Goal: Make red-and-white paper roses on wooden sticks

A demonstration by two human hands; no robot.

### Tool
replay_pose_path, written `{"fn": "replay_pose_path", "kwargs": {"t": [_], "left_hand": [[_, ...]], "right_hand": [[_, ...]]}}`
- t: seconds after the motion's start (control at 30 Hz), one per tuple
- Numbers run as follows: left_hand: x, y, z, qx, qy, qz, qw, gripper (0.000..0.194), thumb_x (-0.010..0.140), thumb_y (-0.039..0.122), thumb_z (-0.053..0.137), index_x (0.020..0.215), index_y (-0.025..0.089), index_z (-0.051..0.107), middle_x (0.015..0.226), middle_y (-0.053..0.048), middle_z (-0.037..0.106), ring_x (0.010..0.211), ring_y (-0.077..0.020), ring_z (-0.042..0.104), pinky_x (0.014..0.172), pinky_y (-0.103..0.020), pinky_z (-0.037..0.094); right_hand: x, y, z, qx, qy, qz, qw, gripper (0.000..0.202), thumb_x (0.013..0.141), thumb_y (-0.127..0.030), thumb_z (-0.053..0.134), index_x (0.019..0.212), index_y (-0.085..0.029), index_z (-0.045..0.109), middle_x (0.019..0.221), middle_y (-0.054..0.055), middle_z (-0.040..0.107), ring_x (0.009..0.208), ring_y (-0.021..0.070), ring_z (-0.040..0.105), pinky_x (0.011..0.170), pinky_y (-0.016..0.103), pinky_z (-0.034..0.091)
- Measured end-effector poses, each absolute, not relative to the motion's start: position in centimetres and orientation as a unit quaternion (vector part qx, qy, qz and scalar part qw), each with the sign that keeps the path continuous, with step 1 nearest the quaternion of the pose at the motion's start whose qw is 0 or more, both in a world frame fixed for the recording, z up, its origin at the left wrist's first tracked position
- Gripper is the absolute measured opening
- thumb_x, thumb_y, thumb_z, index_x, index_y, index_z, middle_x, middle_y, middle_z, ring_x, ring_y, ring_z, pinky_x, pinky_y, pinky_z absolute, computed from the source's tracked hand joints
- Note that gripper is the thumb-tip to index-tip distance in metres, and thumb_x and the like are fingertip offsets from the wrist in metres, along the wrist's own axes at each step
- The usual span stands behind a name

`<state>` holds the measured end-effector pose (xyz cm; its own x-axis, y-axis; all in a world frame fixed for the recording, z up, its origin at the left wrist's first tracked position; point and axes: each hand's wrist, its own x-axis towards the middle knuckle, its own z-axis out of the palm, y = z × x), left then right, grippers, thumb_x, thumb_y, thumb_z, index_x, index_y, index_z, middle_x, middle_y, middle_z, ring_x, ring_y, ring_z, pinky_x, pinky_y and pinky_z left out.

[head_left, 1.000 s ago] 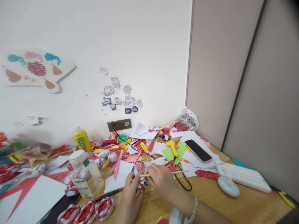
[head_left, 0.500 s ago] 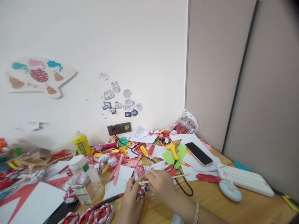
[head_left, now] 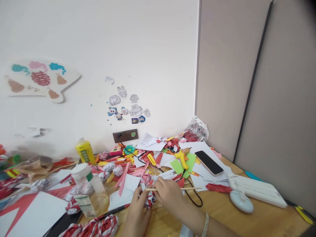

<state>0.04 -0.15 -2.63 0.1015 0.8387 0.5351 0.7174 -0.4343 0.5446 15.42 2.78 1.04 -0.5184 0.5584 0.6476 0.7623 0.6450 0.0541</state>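
Red-and-white twisted paper (head_left: 151,199) sits low between my two hands, over the tabletop (head_left: 222,210); I cannot tell whether it rests there. My left hand (head_left: 138,206) curls around it, fingers nearly closed on its side. My right hand (head_left: 170,193) pinches a pale wooden stick (head_left: 194,188), fingers closed; its left end crosses above the paper, though any contact is hidden.

I judge the step in hand to be working the stick against the paper, and the next move to call for a steady left grip and small turns of the right fingers.

Room is tight leftward: a black rod (head_left: 114,211) points at my left hand, with a clear jar (head_left: 98,194) beyond it and red-and-white coils (head_left: 108,225) nearer me. Ahead, loose paper strips crowd close. Rightward, the stick's far end passes over a black cord (head_left: 198,203), which could snag it; bare wood opens nearer me, short of the mouse (head_left: 241,201).
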Motion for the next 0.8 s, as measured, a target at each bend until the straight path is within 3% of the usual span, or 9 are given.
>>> {"fn": "replay_pose_path", "kwargs": {"t": [0.13, 0.43, 0.6, 0.8], "left_hand": [[0.1, -0.4, -2.6, 0.731, 0.513, 0.434, 0.115, 0.052, 0.062, 0.003, 0.046, 0.108, 0.024, 0.06, 0.103, -0.007, 0.056, 0.1, -0.0215, 0.056, 0.086, -0.034, 0.047], [0.8, -0.7, -1.7, 0.705, 0.504, 0.458, 0.197, 0.049, 0.062, 0.01, 0.056, 0.108, 0.023, 0.062, 0.11, -0.01, 0.058, 0.109, -0.0263, 0.053, 0.093, -0.043, 0.043], [0.6, -0.6, -2.4, 0.689, 0.535, 0.452, 0.187, 0.056, 0.061, 0.009, 0.052, 0.116, 0.023, 0.058, 0.118, -0.01, 0.056, 0.117, -0.0275, 0.047, 0.097, -0.047, 0.039], [0.4, -0.1, -2.9, 0.685, 0.536, 0.464, 0.171, 0.057, 0.059, 0.009, 0.05, 0.115, 0.021, 0.058, 0.117, -0.01, 0.057, 0.116, -0.0268, 0.05, 0.096, -0.045, 0.04]], "right_hand": [[16.1, 3.0, 1.9, -0.394, -0.878, -0.055, 0.267, 0.004, 0.079, -0.02, 0.058, 0.079, -0.017, 0.057, 0.076, 0.001, 0.061, 0.063, 0.0147, 0.056, 0.049, 0.023, 0.031], [17.7, 3.4, 2.9, -0.35, -0.854, 0.229, 0.309, 0.011, 0.081, -0.021, 0.058, 0.07, -0.019, 0.055, 0.067, -0.006, 0.053, 0.062, 0.0097, 0.052, 0.05, 0.017, 0.031], [17.2, 2.9, 3.2, -0.39, -0.837, 0.16, 0.348, 0.007, 0.079, -0.02, 0.06, 0.072, -0.019, 0.058, 0.072, -0.003, 0.06, 0.069, 0.0124, 0.056, 0.059, 0.019, 0.037], [16.4, 2.6, 2.8, -0.397, -0.852, 0.024, 0.341, 0.006, 0.081, -0.021, 0.059, 0.075, -0.018, 0.06, 0.072, -0.001, 0.063, 0.066, 0.014, 0.059, 0.056, 0.022, 0.036]]}}
